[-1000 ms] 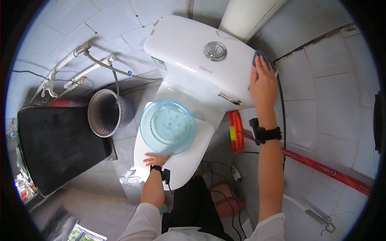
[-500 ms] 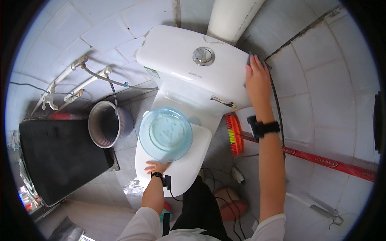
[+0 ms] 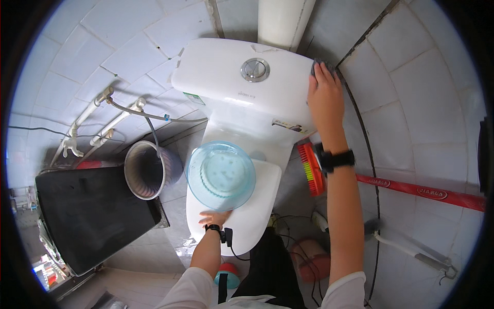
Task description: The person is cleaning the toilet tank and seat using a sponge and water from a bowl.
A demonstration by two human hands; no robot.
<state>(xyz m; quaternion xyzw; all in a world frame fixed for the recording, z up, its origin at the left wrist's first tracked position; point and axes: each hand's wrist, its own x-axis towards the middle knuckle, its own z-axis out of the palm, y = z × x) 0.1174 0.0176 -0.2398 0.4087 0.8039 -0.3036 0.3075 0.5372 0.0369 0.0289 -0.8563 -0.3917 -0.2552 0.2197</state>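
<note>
My right hand [image 3: 327, 98] presses a dark grey cloth [image 3: 335, 68] against the right end of the white toilet tank [image 3: 206, 64]. Only bits of the cloth show around the fingers. A round chrome flush button [image 3: 255, 70] sits on top of the tank. On the closed toilet lid [image 3: 257, 226] stands a clear blue plastic basin [image 3: 221, 175], which looks to hold some water. My left hand [image 3: 215, 218] rests at the basin's near rim with its fingers spread over the lid; part of it is hidden by the rim.
A bucket [image 3: 146, 170] stands left of the toilet beside a black-topped box [image 3: 92, 216]. Pipes and a valve [image 3: 72, 147] run along the left wall. An orange brush [image 3: 312, 170] and a red pole [image 3: 427, 192] lie to the right. Cables trail on the floor near my legs.
The whole view has shifted a little. My right hand with the cloth has slid slightly toward the far corner of the tank. My left hand stays by the basin.
</note>
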